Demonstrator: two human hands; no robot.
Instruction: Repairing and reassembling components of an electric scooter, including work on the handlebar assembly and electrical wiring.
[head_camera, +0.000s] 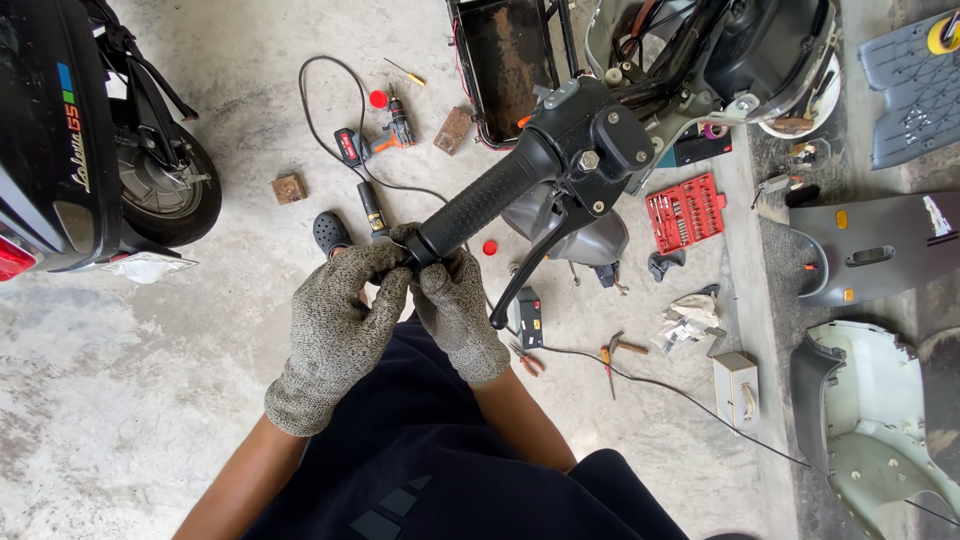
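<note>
Concrete flooring (150, 400) is spreading out under a stripped scooter, with a drill (375, 140) lying at eleven o'clock, a red socket set (686, 210) at two o'clock and loose grey body panels (880, 245) at three o'clock. Both gloved hands are meeting at the outer end of the black handlebar grip (480, 205), which is slanting from the centre up toward one o'clock, with the brake lever (530, 265) hanging just below it. The left hand (335, 330) is curling its fingers against the grip's tip, and the right hand (460, 305) is pinching the same tip from the other side; whether anything small is caught between the fingertips I cannot tell. Working here probably calls for an even squeeze from both sides, wrists staying in line with the bar.
</note>
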